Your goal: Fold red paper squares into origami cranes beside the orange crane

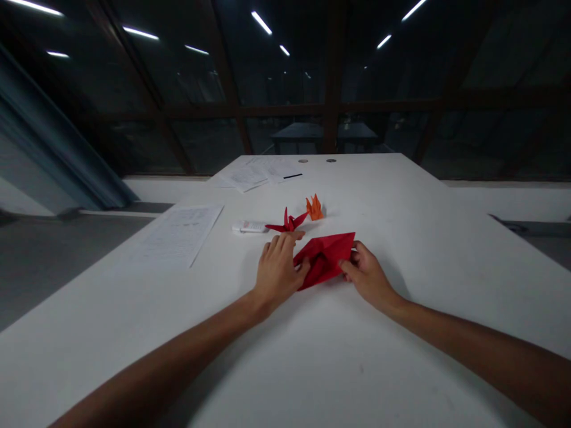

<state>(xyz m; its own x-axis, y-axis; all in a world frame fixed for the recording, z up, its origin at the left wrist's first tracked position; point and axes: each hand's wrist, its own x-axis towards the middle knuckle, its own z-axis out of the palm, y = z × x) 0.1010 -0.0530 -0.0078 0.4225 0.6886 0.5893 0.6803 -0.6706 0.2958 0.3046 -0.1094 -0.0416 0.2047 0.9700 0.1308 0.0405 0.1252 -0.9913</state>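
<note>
A partly folded sheet of red origami paper [333, 252] is held between my two hands over the white table. My left hand [282, 261] grips its left end, the thumb pressing on the folded layers near the middle. On the other side, my right hand [363, 272] pinches the right edge, thumb in front and fingers behind. Just beyond my left fingers stands a red paper crane [289, 222] with spread wings, its lower part covered by the hand. An orange origami piece [314, 207] with several points sits a little farther back.
A small white tube-like item [248, 226] lies left of the crane. Printed sheets rest at the left [182, 232], and more papers [250, 173] lie farther back beside a black pen [292, 176]. Two round fittings [331, 160] mark the table's far end, before dark windows.
</note>
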